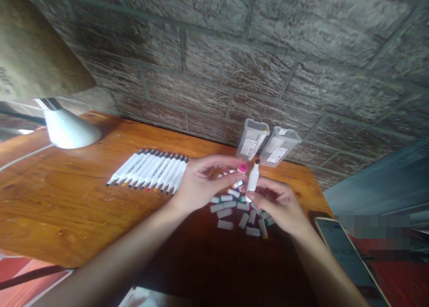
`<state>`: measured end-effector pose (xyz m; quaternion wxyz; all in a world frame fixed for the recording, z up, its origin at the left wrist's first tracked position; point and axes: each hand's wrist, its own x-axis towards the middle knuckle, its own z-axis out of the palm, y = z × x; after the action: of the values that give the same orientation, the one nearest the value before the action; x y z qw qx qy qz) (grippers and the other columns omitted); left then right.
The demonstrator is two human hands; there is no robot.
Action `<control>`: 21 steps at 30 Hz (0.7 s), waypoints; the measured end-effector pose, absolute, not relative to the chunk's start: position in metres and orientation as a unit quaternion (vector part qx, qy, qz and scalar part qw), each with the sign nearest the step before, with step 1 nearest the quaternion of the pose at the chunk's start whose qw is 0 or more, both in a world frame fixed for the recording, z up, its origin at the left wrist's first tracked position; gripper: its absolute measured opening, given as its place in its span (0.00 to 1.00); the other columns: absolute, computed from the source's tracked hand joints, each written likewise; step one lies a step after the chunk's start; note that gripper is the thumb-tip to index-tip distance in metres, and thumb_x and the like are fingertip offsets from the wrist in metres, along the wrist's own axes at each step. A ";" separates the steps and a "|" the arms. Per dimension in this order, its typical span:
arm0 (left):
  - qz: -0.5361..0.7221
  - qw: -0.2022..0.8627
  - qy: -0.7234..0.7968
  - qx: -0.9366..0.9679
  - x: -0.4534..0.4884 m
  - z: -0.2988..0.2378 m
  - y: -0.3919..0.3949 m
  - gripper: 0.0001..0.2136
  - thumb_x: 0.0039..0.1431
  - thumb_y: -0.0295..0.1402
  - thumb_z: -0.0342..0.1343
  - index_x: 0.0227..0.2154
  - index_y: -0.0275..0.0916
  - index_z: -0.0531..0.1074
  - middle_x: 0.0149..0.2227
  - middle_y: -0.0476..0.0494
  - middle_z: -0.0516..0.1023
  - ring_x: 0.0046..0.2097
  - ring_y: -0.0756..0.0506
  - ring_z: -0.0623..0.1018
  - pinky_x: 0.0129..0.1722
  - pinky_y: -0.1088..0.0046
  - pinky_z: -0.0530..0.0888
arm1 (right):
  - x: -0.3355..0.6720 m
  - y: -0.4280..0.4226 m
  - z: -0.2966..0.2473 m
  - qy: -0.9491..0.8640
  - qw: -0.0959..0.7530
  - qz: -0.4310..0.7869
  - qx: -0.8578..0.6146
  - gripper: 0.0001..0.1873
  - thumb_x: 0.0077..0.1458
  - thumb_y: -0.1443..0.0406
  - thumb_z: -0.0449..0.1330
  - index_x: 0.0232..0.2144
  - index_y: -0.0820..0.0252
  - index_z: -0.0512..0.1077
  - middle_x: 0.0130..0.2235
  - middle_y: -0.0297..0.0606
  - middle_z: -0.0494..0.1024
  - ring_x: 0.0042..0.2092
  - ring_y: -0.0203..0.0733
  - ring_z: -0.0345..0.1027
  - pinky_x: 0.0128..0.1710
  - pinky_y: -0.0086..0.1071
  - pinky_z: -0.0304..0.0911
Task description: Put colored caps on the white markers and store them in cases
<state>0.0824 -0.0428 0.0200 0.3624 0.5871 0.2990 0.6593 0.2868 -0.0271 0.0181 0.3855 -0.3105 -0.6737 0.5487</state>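
Observation:
Between the thumb and fingers of my left hand is a marker cap with a bright pink end. My right hand grips a white marker, held upright with its dark tip uppermost. The cap and the marker are close together but apart. Below both hands lies a loose heap of white marker caps with coloured ends, partly hidden by my fingers. To the left, a row of uncapped white markers lies side by side; my left hand covers its right end.
Two clear plastic containers with labels stand at the back against the brick wall. A lamp is at the left of the wooden table. A phone lies at the right edge, and white paper at the front.

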 end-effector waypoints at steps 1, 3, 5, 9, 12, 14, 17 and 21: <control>0.660 0.360 0.298 0.588 0.083 0.020 -0.043 0.12 0.51 0.25 0.69 0.40 0.42 0.82 0.41 0.47 0.86 0.44 0.48 0.84 0.49 0.75 0.79 | 0.287 -0.027 0.018 -0.676 0.385 0.546 -0.312 0.11 0.54 0.65 0.68 0.42 0.51 0.82 0.30 0.30 0.80 0.27 0.29 0.65 0.31 0.25 0.65; 0.663 0.356 0.299 0.587 0.083 0.020 -0.043 0.12 0.51 0.25 0.69 0.39 0.42 0.82 0.41 0.48 0.86 0.43 0.48 0.84 0.48 0.75 0.79 | 0.287 -0.027 0.017 -0.678 0.383 0.542 -0.317 0.12 0.54 0.64 0.68 0.42 0.52 0.82 0.31 0.31 0.80 0.27 0.30 0.65 0.32 0.26 0.65; 0.665 0.357 0.298 0.585 0.083 0.020 -0.043 0.12 0.51 0.25 0.69 0.39 0.43 0.82 0.41 0.48 0.86 0.43 0.48 0.84 0.48 0.75 0.79 | 0.287 -0.027 0.016 -0.680 0.377 0.539 -0.324 0.11 0.54 0.64 0.69 0.42 0.52 0.82 0.33 0.31 0.81 0.29 0.31 0.66 0.32 0.26 0.65; 0.667 0.359 0.290 0.585 0.084 0.020 -0.042 0.13 0.50 0.24 0.69 0.39 0.44 0.82 0.41 0.48 0.86 0.43 0.49 0.84 0.47 0.76 0.79 | 0.286 -0.027 0.015 -0.678 0.370 0.538 -0.336 0.11 0.53 0.64 0.69 0.41 0.52 0.81 0.35 0.33 0.82 0.31 0.33 0.69 0.33 0.27 0.65; 0.667 0.358 0.289 0.586 0.084 0.021 -0.042 0.13 0.50 0.24 0.69 0.39 0.43 0.82 0.40 0.48 0.86 0.42 0.49 0.84 0.47 0.76 0.80 | 0.286 -0.028 0.014 -0.678 0.367 0.537 -0.342 0.11 0.53 0.64 0.69 0.41 0.53 0.81 0.34 0.33 0.81 0.31 0.33 0.68 0.32 0.27 0.64; 0.667 0.361 0.291 0.584 0.084 0.021 -0.042 0.13 0.50 0.25 0.69 0.39 0.43 0.82 0.40 0.48 0.86 0.42 0.49 0.84 0.46 0.75 0.80 | 0.286 -0.028 0.014 -0.680 0.367 0.533 -0.343 0.11 0.53 0.63 0.69 0.41 0.54 0.81 0.34 0.33 0.81 0.31 0.33 0.68 0.32 0.27 0.64; 0.664 0.362 0.299 0.582 0.084 0.021 -0.042 0.12 0.50 0.27 0.70 0.39 0.42 0.82 0.40 0.47 0.86 0.42 0.47 0.84 0.46 0.74 0.80 | 0.286 -0.027 0.015 -0.683 0.370 0.529 -0.342 0.11 0.53 0.63 0.69 0.41 0.54 0.81 0.34 0.33 0.81 0.30 0.33 0.67 0.32 0.28 0.64; 0.654 0.361 0.331 0.576 0.084 0.022 -0.044 0.11 0.50 0.31 0.70 0.38 0.41 0.83 0.40 0.44 0.85 0.43 0.45 0.84 0.47 0.70 0.80 | 0.287 -0.028 0.015 -0.686 0.368 0.527 -0.341 0.12 0.53 0.63 0.69 0.42 0.54 0.81 0.35 0.34 0.82 0.32 0.34 0.69 0.33 0.29 0.65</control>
<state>0.0840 -0.0442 0.0221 0.3612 0.5762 0.3315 0.6539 0.2866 -0.0277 0.0150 0.3681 -0.3409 -0.6863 0.5267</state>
